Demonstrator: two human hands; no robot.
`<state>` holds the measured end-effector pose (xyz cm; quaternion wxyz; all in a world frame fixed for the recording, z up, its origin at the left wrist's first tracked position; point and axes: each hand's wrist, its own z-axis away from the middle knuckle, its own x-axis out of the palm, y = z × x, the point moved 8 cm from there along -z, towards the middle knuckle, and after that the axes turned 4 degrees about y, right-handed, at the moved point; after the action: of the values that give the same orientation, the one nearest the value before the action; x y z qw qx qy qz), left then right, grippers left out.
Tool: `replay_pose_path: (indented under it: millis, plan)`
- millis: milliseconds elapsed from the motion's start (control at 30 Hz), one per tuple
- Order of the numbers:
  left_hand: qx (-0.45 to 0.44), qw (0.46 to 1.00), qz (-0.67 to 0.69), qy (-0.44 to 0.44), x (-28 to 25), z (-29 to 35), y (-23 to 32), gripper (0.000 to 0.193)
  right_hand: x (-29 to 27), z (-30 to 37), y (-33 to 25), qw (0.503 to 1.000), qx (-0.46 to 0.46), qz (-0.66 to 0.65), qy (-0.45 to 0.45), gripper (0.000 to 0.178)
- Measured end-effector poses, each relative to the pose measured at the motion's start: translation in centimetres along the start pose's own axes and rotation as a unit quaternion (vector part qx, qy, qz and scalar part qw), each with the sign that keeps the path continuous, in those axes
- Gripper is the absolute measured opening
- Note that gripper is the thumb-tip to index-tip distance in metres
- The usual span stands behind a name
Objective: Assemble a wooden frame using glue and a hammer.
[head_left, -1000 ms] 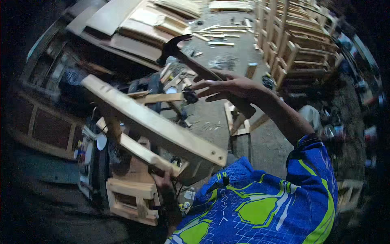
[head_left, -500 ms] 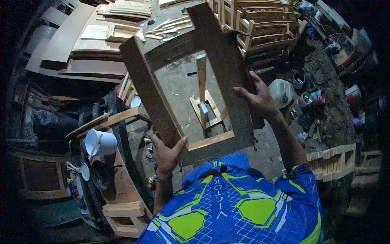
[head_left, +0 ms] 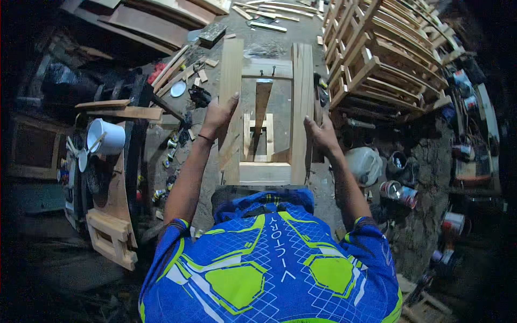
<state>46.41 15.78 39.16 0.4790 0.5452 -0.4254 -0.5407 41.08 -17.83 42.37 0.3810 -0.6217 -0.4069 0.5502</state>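
A pale wooden frame point(head_left: 231, 70), made of two long side rails joined by crosspieces, stretches out in front of me. My left hand point(head_left: 218, 117) grips its left rail, with the thumb lying over the wood. On the opposite side my right hand point(head_left: 323, 135) is closed around the right rail, its fingers partly hidden behind the edge. Two small dark nails or screws stick out of the far crosspiece point(head_left: 284, 69). Through the frame's opening I see a wooden post point(head_left: 262, 105) and a smaller wooden piece point(head_left: 270, 141) on the floor.
Stacked wooden frames point(head_left: 371, 67) rise at the far right. A white bucket point(head_left: 110, 137) sits on a bench at the left, with a small wooden frame point(head_left: 110, 237) nearer me. At the right are a pale jerrycan point(head_left: 363, 166) and several cans. Wood strips point(head_left: 269, 24) litter the far floor.
The frame has swung from a slant to nearly straight ahead, and its pale face shows instead of the dark one. My left hand has moved farther up its rail. The view has shifted too.
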Motion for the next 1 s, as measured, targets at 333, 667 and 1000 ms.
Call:
replay_pose_path:
  millis: [333,667,1000]
  plan:
    - [-0.104,0.995,0.006,-0.008,0.8,-1.1,-5.1,0.055,1.7,-1.3,7.1,0.996,0.069,0.044,0.033,0.040]
    - [-0.046,0.998,0.036,0.006,1.0,1.0,-4.8,0.052,1.4,0.8,7.3,0.995,0.075,0.067,0.008,0.040]
    - [-0.184,0.903,0.376,-0.093,2.1,1.5,-12.3,0.060,1.7,2.1,6.3,0.988,0.148,0.034,-0.039,0.042]
